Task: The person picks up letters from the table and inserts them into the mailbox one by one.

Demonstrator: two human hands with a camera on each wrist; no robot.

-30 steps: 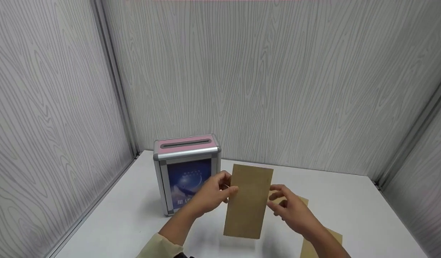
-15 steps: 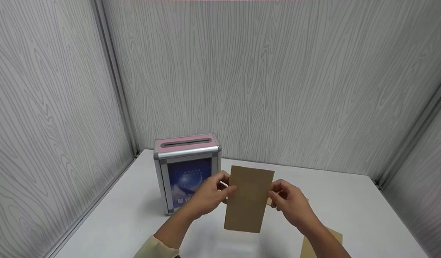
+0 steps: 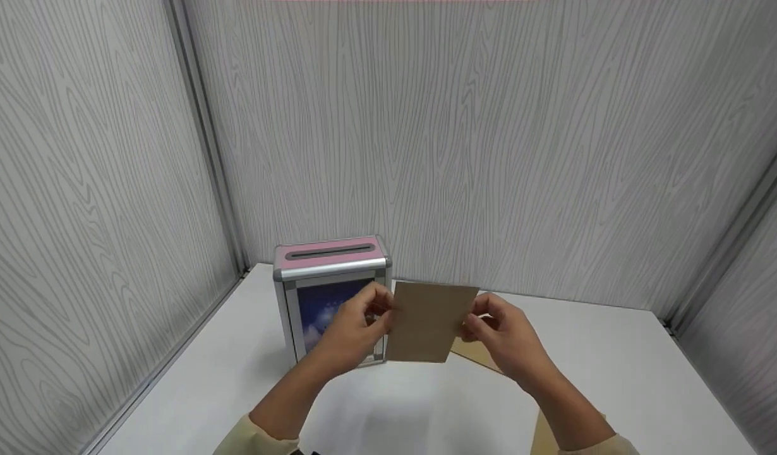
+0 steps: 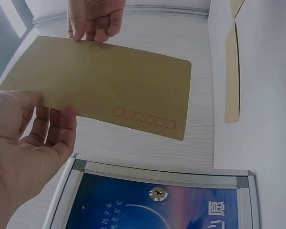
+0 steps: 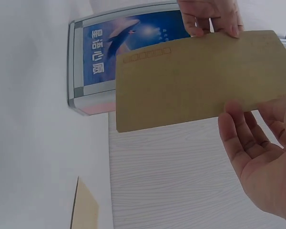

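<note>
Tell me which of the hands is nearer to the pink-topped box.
Left. The left hand holds the envelope by its left edge directly in front of the box, overlapping its front panel; the right hand grips the opposite edge, farther off to the right.

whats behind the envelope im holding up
From the head view, the brown envelope, pinched by the left hand and right hand, covers the lower right edge of the pink-topped box and part of another envelope lying on the table.
</note>
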